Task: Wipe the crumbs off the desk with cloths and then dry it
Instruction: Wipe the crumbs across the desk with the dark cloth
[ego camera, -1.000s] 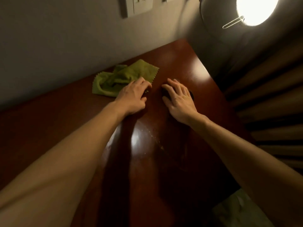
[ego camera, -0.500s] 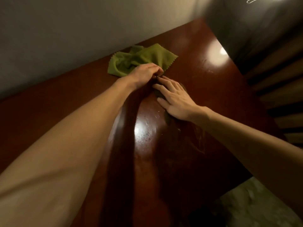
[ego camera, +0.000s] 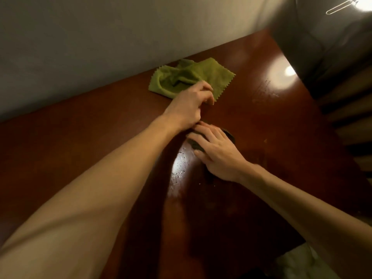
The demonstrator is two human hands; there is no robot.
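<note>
Where crumbs dot one desk, one green cloth, one dark cloth.

Right hand presses dark cloth on desk near green cloth.

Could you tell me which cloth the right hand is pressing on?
The dark cloth under the right hand; the green cloth lies crumpled by the wall.

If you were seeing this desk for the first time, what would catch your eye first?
The bright green cloth crumpled at the back of the desk by the wall stands out, with the left hand curled at its near edge. Just in front, the right hand presses flat on a dark cloth, beside scattered crumbs.
</note>
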